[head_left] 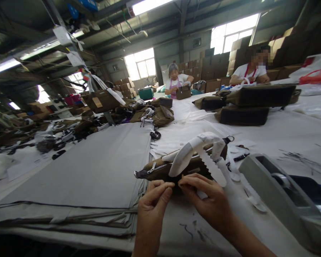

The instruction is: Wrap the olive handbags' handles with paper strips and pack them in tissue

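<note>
An olive-brown zipped bag point(160, 169) lies on the white table in front of me, its strap wrapped in white foam point(196, 150). My left hand point(152, 203) and my right hand point(207, 196) meet at the bag's near edge. Both have fingers pinched together on something small at the bag that I cannot make out. A zipper pull sticks out at the bag's left end point(139, 174).
A grey tape dispenser point(283, 192) stands at the right. A stack of grey sheets point(96, 171) covers the left of the table. More brown bags point(243, 107) lie further back, where two other people sit. Cardboard boxes point(216, 67) are stacked behind.
</note>
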### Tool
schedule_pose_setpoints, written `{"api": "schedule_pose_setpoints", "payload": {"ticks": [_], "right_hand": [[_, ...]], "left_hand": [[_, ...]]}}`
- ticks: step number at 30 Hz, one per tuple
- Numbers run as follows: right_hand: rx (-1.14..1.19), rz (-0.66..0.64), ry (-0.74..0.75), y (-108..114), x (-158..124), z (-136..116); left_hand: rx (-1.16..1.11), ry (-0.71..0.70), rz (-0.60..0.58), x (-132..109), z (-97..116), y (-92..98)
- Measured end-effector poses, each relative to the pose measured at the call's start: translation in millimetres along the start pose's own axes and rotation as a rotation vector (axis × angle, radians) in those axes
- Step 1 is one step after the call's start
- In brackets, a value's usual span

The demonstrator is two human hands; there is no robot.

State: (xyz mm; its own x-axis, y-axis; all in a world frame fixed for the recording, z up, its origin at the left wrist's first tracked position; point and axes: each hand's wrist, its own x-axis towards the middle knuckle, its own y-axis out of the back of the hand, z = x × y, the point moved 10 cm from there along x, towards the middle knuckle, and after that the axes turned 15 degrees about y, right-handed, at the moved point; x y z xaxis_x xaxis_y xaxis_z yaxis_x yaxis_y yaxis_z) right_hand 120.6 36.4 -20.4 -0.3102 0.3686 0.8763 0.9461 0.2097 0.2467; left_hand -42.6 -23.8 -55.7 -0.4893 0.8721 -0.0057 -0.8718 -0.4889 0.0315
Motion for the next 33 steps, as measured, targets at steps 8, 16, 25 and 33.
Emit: {"api": "schedule_pose_setpoints", "payload": {"ticks": [8, 16, 25, 33], "right_hand": [[0.059, 0.031, -0.112, 4, -7, 10], [0.053, 0.096, -0.144, 11, -9, 7], [0.187, 0.122, -0.219, 6, -13, 13], [0.163, 0.139, -0.241, 6, -14, 14]], "left_hand": [[-0.425, 0.366, -0.089, 4, -42, -15.4], [-0.394, 0.323, -0.191, 3, -38, -33.6], [-0.277, 0.112, -0.189, 3, -18, -41.7], [-0.31, 0.093, -0.147, 4, -16, -41.8]]}}
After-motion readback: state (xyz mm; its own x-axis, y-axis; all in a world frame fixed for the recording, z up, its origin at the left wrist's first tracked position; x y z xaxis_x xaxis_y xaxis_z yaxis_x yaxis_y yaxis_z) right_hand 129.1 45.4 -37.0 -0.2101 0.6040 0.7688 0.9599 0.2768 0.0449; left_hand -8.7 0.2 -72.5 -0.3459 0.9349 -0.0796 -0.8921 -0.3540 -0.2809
